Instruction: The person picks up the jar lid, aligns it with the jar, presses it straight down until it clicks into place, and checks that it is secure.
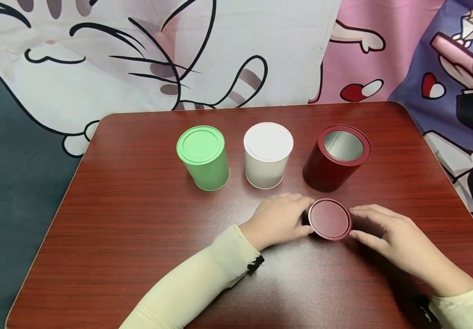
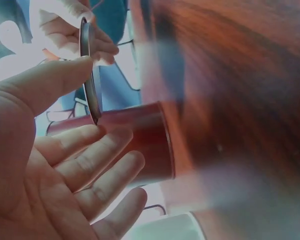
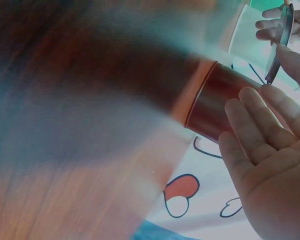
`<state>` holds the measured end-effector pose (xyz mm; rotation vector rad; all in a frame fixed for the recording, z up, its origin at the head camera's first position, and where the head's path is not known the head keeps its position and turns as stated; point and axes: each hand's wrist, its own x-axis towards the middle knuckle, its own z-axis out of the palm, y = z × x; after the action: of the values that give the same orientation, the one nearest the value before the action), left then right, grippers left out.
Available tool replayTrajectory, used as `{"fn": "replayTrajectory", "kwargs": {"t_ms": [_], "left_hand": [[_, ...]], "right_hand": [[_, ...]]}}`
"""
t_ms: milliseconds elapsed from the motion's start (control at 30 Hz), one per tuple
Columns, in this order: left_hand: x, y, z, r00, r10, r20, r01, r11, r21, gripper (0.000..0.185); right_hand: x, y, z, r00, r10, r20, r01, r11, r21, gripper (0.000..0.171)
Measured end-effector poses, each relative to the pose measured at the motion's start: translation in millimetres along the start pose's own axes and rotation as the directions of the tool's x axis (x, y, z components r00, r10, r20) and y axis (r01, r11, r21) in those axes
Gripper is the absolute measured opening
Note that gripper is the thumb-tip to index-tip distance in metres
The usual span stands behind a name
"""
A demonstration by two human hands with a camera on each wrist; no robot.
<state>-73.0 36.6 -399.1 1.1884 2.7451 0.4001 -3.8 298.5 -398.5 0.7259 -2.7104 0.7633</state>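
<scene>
A round dark red lid (image 1: pixel 329 219) is held level between the two hands, above the table. My left hand (image 1: pixel 279 219) pinches its left rim with thumb and forefinger, the other fingers spread out beneath. On the opposite side my right hand (image 1: pixel 396 246) pinches the rim in the same way. In the left wrist view the lid (image 2: pixel 92 87) appears edge-on between thumb and forefinger. Just beyond the lid stands an uncovered dark red can (image 1: pixel 320 171) with a shiny inside. The right wrist view shows this can (image 3: pixel 215 102) behind the fingers.
To the left of the red can are a white can (image 1: pixel 266 171) and a green can (image 1: pixel 209 176), both with lids on, in one row. All stand on a reddish-brown wooden table (image 1: pixel 138 237). Cartoon-printed cloth (image 1: pixel 286 55) hangs behind its far edge.
</scene>
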Motion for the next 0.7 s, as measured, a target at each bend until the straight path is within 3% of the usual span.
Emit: {"fn": "replayTrajectory", "kwargs": {"t_ms": [233,700], "left_hand": [[-0.4,-1.9,-10.6,1.0,0.024,-0.014,-0.025,1.0,-0.013,0.054],[2.6,-0.4,-20.2,0.999,0.033,-0.036,-0.033,0.999,0.001,0.059]], "right_hand": [[2,-2,-5,1.0,0.008,-0.024,-0.008,1.0,0.0,0.056],[2,-7,-6,0.994,0.102,-0.046,-0.103,0.994,-0.021,0.067]]}}
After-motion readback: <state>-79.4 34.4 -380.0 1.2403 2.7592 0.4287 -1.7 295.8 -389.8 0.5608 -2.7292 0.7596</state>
